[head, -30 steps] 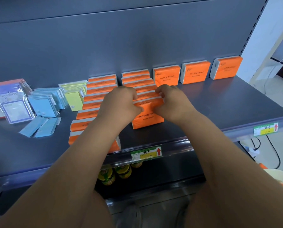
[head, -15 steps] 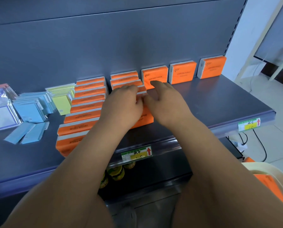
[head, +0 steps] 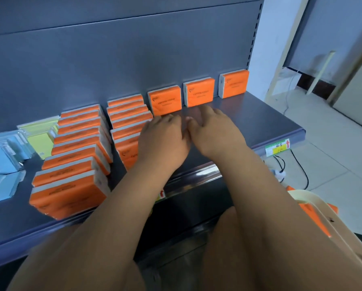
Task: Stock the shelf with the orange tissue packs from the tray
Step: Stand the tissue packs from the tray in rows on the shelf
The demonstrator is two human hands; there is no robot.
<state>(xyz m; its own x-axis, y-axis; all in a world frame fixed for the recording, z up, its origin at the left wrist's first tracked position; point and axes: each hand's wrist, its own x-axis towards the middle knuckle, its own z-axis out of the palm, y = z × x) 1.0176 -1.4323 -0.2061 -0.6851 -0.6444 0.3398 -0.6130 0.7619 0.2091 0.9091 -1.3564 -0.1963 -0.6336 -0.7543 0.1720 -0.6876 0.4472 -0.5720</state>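
**Orange tissue packs (head: 75,164) stood on the shelf (head: 260,122)**

Two rows filled its middle; three single packs lined its back. The left hand (head: 163,141) lay over the second row's front, the right hand (head: 215,133) just beside, above bare shelf; each grip was apart, holding nothing. More packs lay in the tray (head: 327,223) below the shelf's right end.

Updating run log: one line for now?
left hand open, over second pack row | right hand open, above shelf | tray holds packs

Blue packets (head: 1,156) at left, yellow-green packs (head: 39,141) beside them, price label (head: 277,148), black cables (head: 305,175), perhaps a power strip (head: 280,172)
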